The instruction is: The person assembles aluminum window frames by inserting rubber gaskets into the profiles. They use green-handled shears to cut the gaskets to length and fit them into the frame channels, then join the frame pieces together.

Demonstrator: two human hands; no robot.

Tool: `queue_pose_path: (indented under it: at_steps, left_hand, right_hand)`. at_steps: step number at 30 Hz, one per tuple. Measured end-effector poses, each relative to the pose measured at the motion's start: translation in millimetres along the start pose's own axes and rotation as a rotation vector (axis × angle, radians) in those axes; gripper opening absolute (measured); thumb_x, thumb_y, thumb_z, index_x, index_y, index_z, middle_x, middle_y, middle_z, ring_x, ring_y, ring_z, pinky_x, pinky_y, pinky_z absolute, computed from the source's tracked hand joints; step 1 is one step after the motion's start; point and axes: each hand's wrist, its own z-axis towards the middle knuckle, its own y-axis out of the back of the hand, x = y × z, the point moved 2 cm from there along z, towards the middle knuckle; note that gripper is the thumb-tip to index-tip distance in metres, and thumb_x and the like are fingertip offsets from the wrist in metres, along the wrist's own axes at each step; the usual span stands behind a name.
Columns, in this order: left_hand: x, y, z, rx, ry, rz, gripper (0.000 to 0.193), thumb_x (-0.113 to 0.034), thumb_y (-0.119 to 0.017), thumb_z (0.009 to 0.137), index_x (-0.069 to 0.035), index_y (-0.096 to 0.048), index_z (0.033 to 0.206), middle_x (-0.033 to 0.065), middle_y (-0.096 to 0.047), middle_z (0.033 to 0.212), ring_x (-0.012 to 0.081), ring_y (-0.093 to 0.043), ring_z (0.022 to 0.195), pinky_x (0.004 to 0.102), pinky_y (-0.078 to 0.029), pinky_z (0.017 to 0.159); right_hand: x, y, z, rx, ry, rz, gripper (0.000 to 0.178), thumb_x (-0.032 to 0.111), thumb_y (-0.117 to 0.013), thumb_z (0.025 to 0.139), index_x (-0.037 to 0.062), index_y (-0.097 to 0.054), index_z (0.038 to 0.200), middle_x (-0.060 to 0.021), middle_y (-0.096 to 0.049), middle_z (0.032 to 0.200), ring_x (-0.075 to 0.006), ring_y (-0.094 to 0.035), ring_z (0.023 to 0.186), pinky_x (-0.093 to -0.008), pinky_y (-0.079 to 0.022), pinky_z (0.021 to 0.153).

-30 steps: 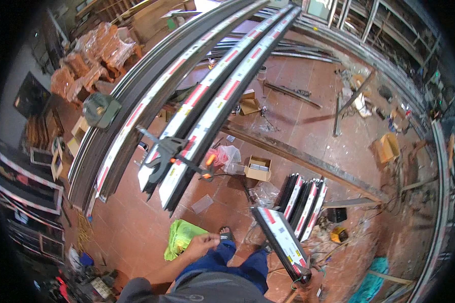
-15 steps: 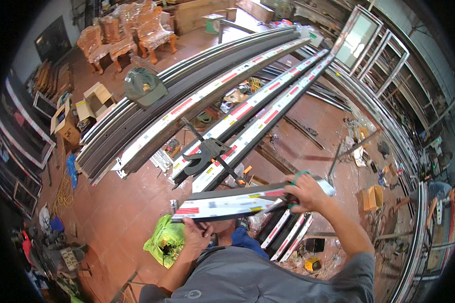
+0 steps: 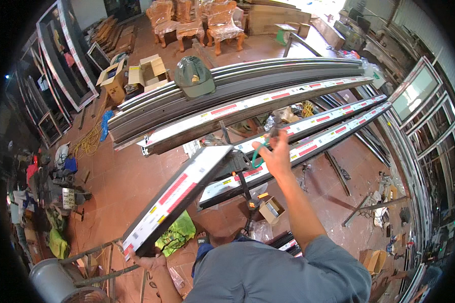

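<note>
My left hand grasps the near-left end of a short white-faced profile, its far end near the black clamp on the long profiles; my right hand curls just right of the clamp, gripping or not I cannot tell

Red-brown floor tiles extend across the area. At the far side, carved wooden chairs, partly covered in clear wrapping, stand in a group. A dark green cap rests with its brim toward the near side. To its left, a brown carton and a wider carton stand near each other, flaps open. Wooden planks are piled behind them. A yellow cable lies in loose loops near blue plastic. A yellow-green bag sits on the floor. A glazed frame stands at far right.
</note>
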Motion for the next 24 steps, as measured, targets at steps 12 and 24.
queue_pose_path:
  at_steps: [12, 24]
  left_hand:
    - [-22.3, 44.3, -39.1, -0.299, -0.217, -0.005, 0.058, -0.071, -0.071, 0.083, -0.017, -0.074, 0.104, 0.0011, -0.076, 0.087, 0.0127, -0.063, 0.062, 0.0251, -0.026, 0.043]
    - [-15.3, 77.9, -27.2, -0.218, -0.047, -0.003, 0.067, -0.07, -0.068, 0.085, -0.015, -0.067, 0.124, 0.003, -0.078, 0.102, 0.0172, -0.066, 0.063, 0.0277, -0.028, 0.035]
  right_hand:
    - [-95.9, -95.1, -2.4, 0.253, -0.253, -0.56, 0.086, 0.05, -0.089, 0.077, 0.0034, -0.047, 0.135, -0.028, -0.07, 0.114, -0.0472, -0.07, 0.104, -0.0545, -0.056, 0.09]
    - [-88.5, -68.4, 142.2, 0.042, -0.332, -0.109, 0.078, 0.047, -0.095, 0.073, -0.0074, -0.06, 0.117, -0.0177, -0.072, 0.104, -0.0265, -0.07, 0.093, -0.0404, -0.055, 0.084]
